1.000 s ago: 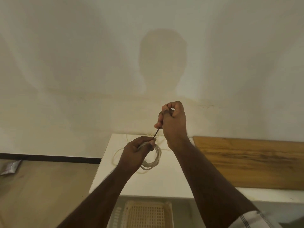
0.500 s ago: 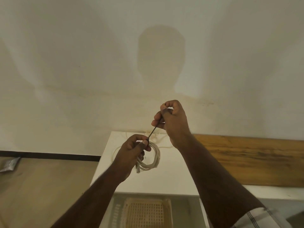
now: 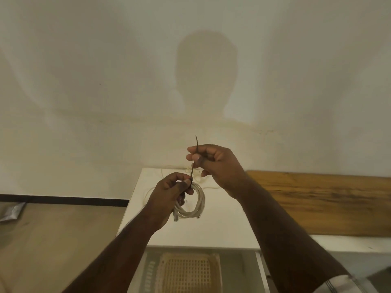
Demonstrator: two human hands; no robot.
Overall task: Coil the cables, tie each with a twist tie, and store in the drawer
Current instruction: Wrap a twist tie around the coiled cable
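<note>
Now sliding down the twist tie (image 3: 194, 160), right hand (image 3: 213, 163) pinching mid-length, tip poking upward; left hand (image 3: 171, 193) just below, gripping white cable coil (image 3: 195, 203), pinching tie's lower end.

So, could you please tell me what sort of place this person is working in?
Probably a plain room in a home or small workshop, though that is hard to say: a bare painted wall, a white cabinet with its drawer open below, and a wooden board lying beside it.
</note>
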